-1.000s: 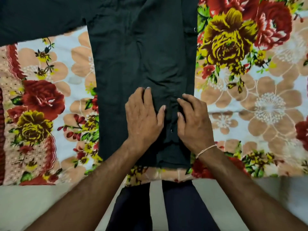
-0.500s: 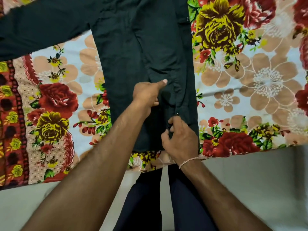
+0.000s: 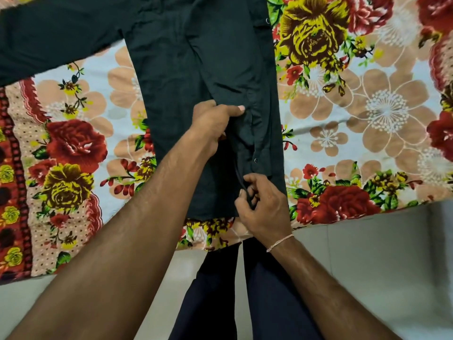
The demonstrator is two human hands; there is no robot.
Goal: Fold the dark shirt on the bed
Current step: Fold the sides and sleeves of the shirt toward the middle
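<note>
A second ago both hands were laid flat on the near part of the dark shirt (image 3: 196, 69), and the cloth was being smoothed; now the pressing has been given up and the cloth is gripped instead. The left hand (image 3: 210, 123) has been moved farther up the front, and a fold of cloth is pinched there between thumb and curled fingers; the right hand (image 3: 263, 204) has been drawn back to the near hem, where the edge of the front placket is clamped between thumb and fingers, just near of a snap button (image 3: 256, 160). From this it is judged that smoothing is finished and the placket is being aligned or closed before the sides are folded in; the folding itself seems hardly begun.

The shirt is spread on the floral bedsheet (image 3: 367, 119), in the middle of the view; its long axis is directed from near to far, with the hem at the near edge of the bed and the collar end out of view at the far side; one sleeve (image 3: 49, 40) is stretched out to the far left.
</note>
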